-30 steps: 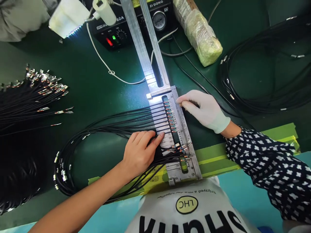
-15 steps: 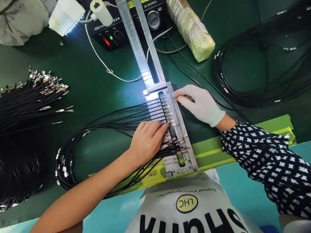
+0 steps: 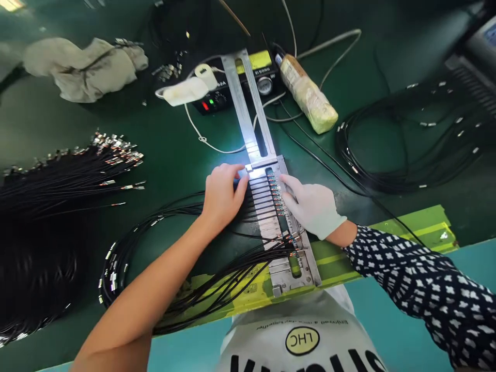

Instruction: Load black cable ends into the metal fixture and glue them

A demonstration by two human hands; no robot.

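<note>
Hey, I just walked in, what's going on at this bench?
A person is working at a long metal fixture with both hands. The bare left hand is at its upper left corner, beside a row of black cables laid across the slots. The white-gloved right hand is at the fixture's right edge, fingertips near the cable ends; whether it holds anything is unclear. More cables lie bunched across the lower part. Behind, a control box shows red and green lights.

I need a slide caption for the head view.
Bare left hand, gloved right hand at a metal fixture with black cables.
</note>
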